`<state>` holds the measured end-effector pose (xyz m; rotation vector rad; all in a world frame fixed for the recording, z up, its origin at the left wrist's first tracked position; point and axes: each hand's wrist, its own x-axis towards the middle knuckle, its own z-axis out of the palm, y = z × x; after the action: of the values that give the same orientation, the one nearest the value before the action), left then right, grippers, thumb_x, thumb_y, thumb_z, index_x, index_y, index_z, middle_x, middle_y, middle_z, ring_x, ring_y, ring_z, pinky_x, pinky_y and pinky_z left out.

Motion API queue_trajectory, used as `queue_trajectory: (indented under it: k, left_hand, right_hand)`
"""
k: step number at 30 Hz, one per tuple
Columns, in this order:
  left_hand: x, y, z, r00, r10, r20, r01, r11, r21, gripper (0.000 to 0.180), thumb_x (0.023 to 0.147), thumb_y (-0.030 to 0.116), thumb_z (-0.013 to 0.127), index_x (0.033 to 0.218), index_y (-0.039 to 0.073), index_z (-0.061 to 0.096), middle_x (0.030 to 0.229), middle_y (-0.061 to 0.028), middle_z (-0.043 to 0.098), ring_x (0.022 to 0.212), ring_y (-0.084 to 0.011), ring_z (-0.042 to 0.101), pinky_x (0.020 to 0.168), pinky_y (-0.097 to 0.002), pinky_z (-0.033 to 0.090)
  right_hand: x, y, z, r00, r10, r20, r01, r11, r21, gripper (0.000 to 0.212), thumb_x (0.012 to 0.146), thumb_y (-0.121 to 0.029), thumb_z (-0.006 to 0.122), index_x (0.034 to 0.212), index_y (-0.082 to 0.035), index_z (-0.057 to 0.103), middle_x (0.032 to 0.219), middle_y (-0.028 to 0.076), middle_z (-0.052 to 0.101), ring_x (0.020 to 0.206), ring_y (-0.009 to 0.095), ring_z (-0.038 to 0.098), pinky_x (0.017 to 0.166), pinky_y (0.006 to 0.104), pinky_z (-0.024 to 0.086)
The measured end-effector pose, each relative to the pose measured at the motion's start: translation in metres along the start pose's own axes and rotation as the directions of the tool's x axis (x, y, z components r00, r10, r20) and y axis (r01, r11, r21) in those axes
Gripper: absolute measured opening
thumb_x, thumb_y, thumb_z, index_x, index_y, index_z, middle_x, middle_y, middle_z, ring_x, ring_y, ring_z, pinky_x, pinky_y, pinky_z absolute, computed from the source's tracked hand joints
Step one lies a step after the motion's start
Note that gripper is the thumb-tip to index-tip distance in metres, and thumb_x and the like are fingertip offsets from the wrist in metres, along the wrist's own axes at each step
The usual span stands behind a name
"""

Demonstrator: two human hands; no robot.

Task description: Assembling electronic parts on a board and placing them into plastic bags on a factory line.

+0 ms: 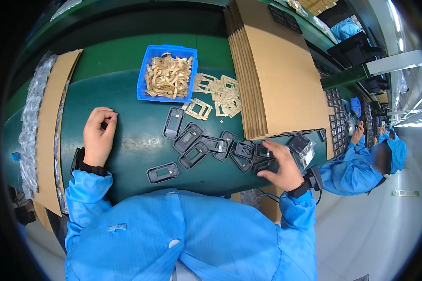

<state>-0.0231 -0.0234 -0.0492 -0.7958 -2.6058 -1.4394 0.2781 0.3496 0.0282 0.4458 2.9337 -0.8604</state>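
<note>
My left hand rests on the green work surface at the left, its fingers curled in and thumb close to the index finger; nothing shows in it. At the right, my right hand reaches over the end of a loose pile of black plastic housings. Its thumb and fingers are spread apart around a dark housing; whether they touch it is hard to make out. Each housing has a rectangular opening. One housing lies apart, nearest my body.
Beyond the housings stands a blue bin filled with tan strips. Flat tan frames lie beside it. Stacked cardboard sheets rise at the right; more cardboard and bubble wrap line the left. A co-worker sits further right.
</note>
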Motion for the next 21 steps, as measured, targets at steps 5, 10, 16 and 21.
queue_trajectory:
  k: [5, 10, 16, 21]
  left_hand:
    - [0.005, 0.001, 0.001, 1.0, 0.013, 0.003, -0.013, 1.0, 0.018, 0.006, 0.087, -0.004, 0.062, 0.092, -0.004, 0.064, 0.1, -0.01, 0.063, 0.075, -0.0144, 0.056, 0.072, -0.0259, 0.047]
    - [0.003, 0.003, 0.001, 1.0, -0.012, -0.008, 0.012, 1.0, 0.009, 0.006, 0.087, -0.004, 0.062, 0.092, -0.004, 0.064, 0.1, -0.0098, 0.063, 0.075, -0.0143, 0.055, 0.072, -0.0258, 0.047]
    - [0.0, 0.002, 0.001, 1.0, -0.018, -0.004, 0.018, 1.0, 0.002, 0.006, 0.086, -0.005, 0.061, 0.091, -0.004, 0.063, 0.099, -0.0099, 0.062, 0.074, -0.0145, 0.054, 0.071, -0.0255, 0.046]
    - [0.0, 0.002, 0.001, 1.0, -0.014, 0.001, 0.014, 1.0, 0.008, 0.005, 0.086, -0.005, 0.061, 0.091, -0.004, 0.063, 0.099, -0.0098, 0.062, 0.073, -0.0145, 0.054, 0.071, -0.0254, 0.046]
  right_hand:
    - [0.001, 0.001, 0.0, 0.998, -0.029, 0.058, 0.036, 0.991, -0.126, 0.073, 0.062, -0.002, 0.082, 0.13, -0.005, 0.056, 0.14, 0.019, 0.048, 0.126, 0.04, 0.047, 0.105, 0.0441, 0.043]
    - [-0.004, 0.005, 0.004, 0.99, -0.144, 0.0, 0.141, 0.972, -0.185, 0.065, 0.064, -0.002, 0.08, 0.125, -0.006, 0.059, 0.138, 0.019, 0.05, 0.124, 0.041, 0.049, 0.103, 0.045, 0.045]
    - [-0.018, 0.004, 0.011, 0.983, -0.16, -0.091, 0.139, 0.968, -0.209, 0.051, 0.062, 0.001, 0.074, 0.112, -0.005, 0.065, 0.119, 0.014, 0.056, 0.11, 0.036, 0.055, 0.093, 0.0423, 0.05]
    - [-0.018, 0.009, 0.018, 0.979, -0.177, -0.102, 0.145, 0.955, -0.26, 0.05, 0.062, 0.001, 0.07, 0.112, -0.006, 0.065, 0.108, 0.012, 0.061, 0.102, 0.033, 0.059, 0.086, 0.0416, 0.053]
